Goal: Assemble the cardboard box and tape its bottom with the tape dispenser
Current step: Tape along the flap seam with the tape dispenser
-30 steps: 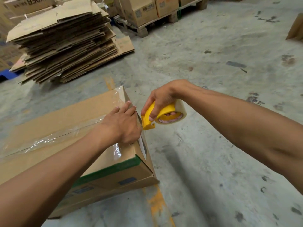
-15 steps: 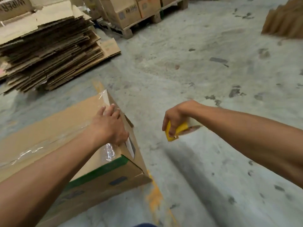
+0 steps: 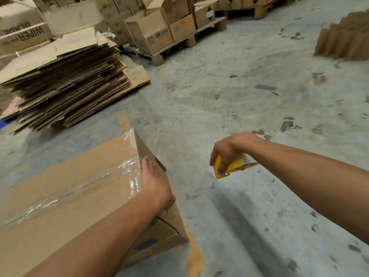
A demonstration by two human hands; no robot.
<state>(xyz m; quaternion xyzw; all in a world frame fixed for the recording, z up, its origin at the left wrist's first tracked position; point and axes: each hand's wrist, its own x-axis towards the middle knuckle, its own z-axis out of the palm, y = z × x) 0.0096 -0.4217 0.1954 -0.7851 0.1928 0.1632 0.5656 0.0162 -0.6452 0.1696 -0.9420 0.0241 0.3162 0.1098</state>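
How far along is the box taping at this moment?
Mostly done: the cardboard box is folded up, and clear tape runs along its upturned seam and over the end. The left hand presses that taped end down. The right hand grips the yellow tape dispenser clear of the box. Left: only smoothing, it seems.

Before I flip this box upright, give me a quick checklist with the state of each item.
1. Tape strip runs along the centre seam of the cardboard box: ok.
2. Tape wraps over the far edge: ok, shiny film at the corner.
3. Tape lies flat: not ok, wrinkles near the end.
4. Tape dispenser clear of the box: ok, held apart by the right hand.
5. Left hand steadies the box end: ok.
6. Strip fully cut from the roll: cannot tell.
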